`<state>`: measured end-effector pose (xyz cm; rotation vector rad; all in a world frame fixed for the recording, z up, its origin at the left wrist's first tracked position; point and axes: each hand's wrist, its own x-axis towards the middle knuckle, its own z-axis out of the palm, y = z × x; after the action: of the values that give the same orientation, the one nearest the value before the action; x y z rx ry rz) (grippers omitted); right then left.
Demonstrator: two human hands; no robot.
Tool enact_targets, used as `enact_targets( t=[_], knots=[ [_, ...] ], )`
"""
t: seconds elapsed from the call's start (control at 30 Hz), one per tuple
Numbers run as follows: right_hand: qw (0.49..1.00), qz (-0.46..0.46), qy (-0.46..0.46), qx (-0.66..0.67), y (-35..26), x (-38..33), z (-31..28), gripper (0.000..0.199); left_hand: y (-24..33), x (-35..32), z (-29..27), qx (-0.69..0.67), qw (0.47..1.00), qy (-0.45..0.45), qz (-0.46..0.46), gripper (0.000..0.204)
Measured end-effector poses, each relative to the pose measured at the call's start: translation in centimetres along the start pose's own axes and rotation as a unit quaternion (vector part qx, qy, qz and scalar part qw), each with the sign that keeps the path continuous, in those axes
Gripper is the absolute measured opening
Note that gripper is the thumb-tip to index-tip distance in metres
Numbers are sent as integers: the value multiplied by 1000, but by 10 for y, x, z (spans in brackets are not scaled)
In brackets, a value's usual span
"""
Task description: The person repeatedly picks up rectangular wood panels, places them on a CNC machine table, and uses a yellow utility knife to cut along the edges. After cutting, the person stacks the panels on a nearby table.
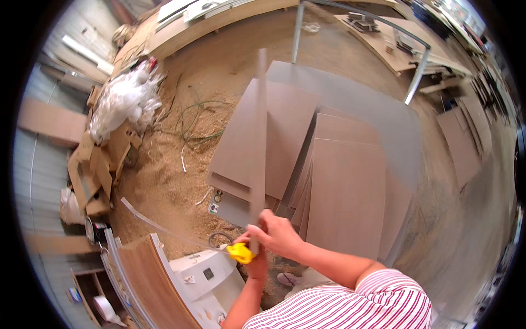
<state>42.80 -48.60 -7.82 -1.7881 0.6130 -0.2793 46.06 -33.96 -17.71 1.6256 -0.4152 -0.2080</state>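
A long, narrow brown board (pixel 258 142) stretches away from me, its near end between my hands. My right hand (pixel 279 236) is closed on the board near that end, thumb and fingers at its sides. My left hand (pixel 256 265) is closed just below, around a small yellow hand tool (pixel 240 253) pressed against the board; some of its fingers are hidden. From the tool a thin pale strip (pixel 164 226) trails off to the left. Beyond my hands, brown flat panels (pixel 348 186) lie stacked at the right, with more panels (pixel 235 137) at the left.
The panels rest on a grey sheet-topped table (pixel 356 88). A white machine (pixel 205 279) with a brown surface (pixel 150 274) stands at near left. Sawdust (pixel 170 181) covers the floor. Cardboard (pixel 98 170) and a white plastic heap (pixel 129 101) lie farther left. A metal frame (pixel 372 19) rises behind.
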Motion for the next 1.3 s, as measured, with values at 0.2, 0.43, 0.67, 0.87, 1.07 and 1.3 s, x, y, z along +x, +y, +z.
enact_targets(
  t=[0.2,0.43,0.67,0.87,1.07,1.3],
  knots=[
    [981,141,58,123,104,46,62,46,61,37,-68,150,983,110,-1,50],
    [772,471,-7,428,237,43,150,91,191,-16,-95,212,966,128,-79,65],
    [716,430,-98,542,225,-5,178,93,276,-137,-174,162,915,284,-239,56],
    [664,537,-218,472,206,-95,172,96,229,-342,-274,-52,858,499,-107,71],
    [739,519,-279,326,117,-141,198,102,149,-466,-336,18,770,620,-148,44],
    [772,473,-325,273,92,-199,255,81,38,-554,-422,209,708,621,-264,61]
  ],
)
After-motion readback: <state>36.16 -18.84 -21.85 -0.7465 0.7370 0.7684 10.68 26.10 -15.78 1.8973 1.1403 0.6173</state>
